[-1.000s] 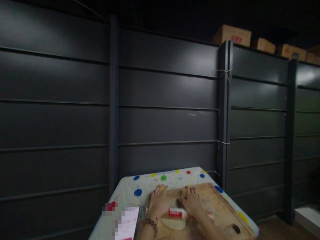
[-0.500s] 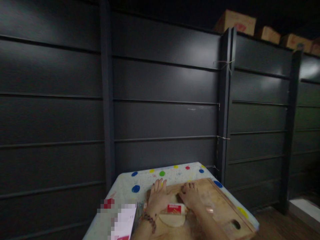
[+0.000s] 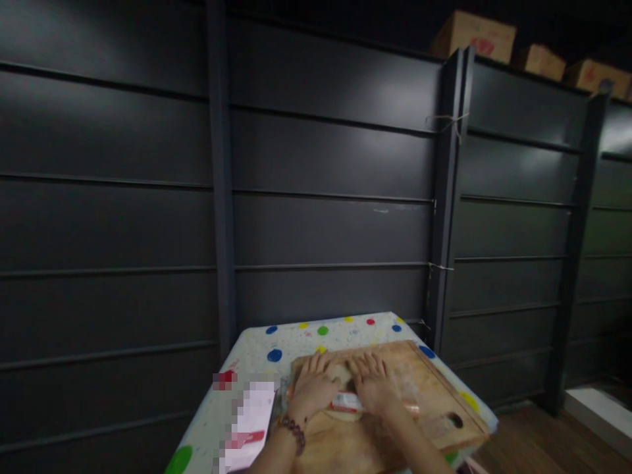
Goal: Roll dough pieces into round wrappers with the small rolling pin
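My left hand (image 3: 315,387) lies palm-down over the left part of a rolling pin (image 3: 345,402), fingers stretched forward and slightly spread. My right hand (image 3: 374,387) rests the same way on its right part, also with fingers extended. Between the hands a red and white label shows on the pin. Under it is a flat, pale round of dough (image 3: 340,373), visible beyond the pin and as a thin strip on the near side. My palms hide much of both. All this lies on a wooden cutting board (image 3: 429,388). A beaded bracelet circles my left wrist.
The board, with a handle hole at its right, sits on a table with a dotted cloth (image 3: 257,345). Left of it lies a partly pixelated phone-like object (image 3: 257,421). A dark panelled wall (image 3: 330,230) rises behind the table. Cardboard boxes (image 3: 478,41) stand above it.
Both hands have drawn back toward me over the board. The rolling pin has turned, its label showing more white, and less dough shows on its near side. The view has shifted slightly.
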Demonstrator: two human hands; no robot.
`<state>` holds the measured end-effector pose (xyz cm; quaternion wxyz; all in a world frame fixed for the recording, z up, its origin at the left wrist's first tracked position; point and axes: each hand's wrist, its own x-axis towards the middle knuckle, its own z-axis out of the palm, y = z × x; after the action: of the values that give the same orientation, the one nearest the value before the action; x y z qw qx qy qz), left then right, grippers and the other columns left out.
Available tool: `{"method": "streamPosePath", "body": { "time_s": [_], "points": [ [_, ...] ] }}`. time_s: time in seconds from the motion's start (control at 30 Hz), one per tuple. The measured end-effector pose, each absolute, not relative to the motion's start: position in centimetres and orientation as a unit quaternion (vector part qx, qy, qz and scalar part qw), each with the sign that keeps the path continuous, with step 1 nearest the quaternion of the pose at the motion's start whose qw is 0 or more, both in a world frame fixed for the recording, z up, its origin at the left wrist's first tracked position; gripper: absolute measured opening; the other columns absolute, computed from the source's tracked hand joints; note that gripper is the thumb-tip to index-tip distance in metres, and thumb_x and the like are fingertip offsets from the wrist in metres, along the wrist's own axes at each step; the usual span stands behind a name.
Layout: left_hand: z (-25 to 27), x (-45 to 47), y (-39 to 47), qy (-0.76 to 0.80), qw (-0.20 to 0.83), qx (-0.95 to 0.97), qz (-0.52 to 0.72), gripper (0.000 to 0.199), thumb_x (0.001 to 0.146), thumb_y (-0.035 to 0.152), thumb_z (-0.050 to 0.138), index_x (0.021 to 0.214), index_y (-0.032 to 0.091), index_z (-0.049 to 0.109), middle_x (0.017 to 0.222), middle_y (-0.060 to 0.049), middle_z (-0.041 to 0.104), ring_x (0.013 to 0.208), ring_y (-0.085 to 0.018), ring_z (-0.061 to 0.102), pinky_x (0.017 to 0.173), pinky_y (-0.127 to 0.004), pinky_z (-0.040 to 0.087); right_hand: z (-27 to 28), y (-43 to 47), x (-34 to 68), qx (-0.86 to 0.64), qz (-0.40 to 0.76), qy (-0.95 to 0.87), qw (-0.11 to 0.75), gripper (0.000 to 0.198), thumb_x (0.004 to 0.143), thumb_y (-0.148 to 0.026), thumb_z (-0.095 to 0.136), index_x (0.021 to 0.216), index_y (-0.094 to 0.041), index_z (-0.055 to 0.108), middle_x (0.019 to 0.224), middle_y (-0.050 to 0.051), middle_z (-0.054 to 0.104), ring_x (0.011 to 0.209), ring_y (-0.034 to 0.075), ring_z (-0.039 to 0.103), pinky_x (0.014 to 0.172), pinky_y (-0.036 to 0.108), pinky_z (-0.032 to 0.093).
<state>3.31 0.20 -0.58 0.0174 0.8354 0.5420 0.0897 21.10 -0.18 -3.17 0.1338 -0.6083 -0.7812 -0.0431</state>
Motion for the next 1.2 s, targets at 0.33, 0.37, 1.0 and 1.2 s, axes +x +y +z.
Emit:
{"method": "streamPosePath", "body": {
  "time_s": [0.33, 0.37, 1.0, 1.2],
  "points": [
    [0.3, 2.8, -3.6, 0.521, -0.002, 0.843, 0.129, 0.053, 0.096, 0.025, 0.030, 0.146, 0.021, 0.047, 0.156, -0.005, 0.040, 0.148, -0.025, 0.024, 0.122, -0.047, 0.017, -4.8, -3.1, 20.5, -0.610, -0.092, -0.763, 0.193, 0.052, 0.097, -0.022, 0.031, 0.146, -0.026, 0.047, 0.152, 0.008, 0.044, 0.145, 0.030, 0.031, 0.115, 0.055, 0.022],
    [0.2, 2.7, -3.9, 0.524, 0.000, 0.841, 0.136, 0.053, 0.095, 0.026, 0.031, 0.146, 0.022, 0.047, 0.157, -0.005, 0.040, 0.148, -0.025, 0.024, 0.122, -0.047, 0.017, -5.1, -3.4, 20.4, -0.612, -0.095, -0.761, 0.195, 0.052, 0.097, -0.023, 0.032, 0.146, -0.026, 0.047, 0.152, 0.008, 0.043, 0.145, 0.031, 0.030, 0.116, 0.056, 0.021],
    [0.5, 3.6, 2.2, 0.610, -0.030, 0.768, 0.195, 0.061, 0.093, 0.035, 0.036, 0.150, 0.013, 0.037, 0.160, -0.013, 0.030, 0.149, -0.029, 0.020, 0.121, -0.043, 0.015, -2.8, 4.9, 21.0, -0.628, -0.066, -0.741, 0.227, 0.056, 0.098, -0.033, 0.031, 0.147, -0.008, 0.043, 0.155, 0.014, 0.038, 0.148, 0.029, 0.020, 0.120, 0.045, 0.013],
    [1.1, 3.6, 3.8, 0.636, 0.000, 0.743, 0.206, 0.060, 0.094, 0.045, 0.050, 0.149, 0.024, 0.037, 0.160, -0.010, 0.030, 0.146, -0.033, 0.025, 0.118, -0.051, 0.019, -2.0, 6.4, 21.3, -0.607, -0.124, -0.712, 0.329, 0.046, 0.099, -0.029, 0.033, 0.134, -0.012, 0.058, 0.144, 0.012, 0.053, 0.143, 0.028, 0.030, 0.117, 0.045, 0.025]
  ]
}}
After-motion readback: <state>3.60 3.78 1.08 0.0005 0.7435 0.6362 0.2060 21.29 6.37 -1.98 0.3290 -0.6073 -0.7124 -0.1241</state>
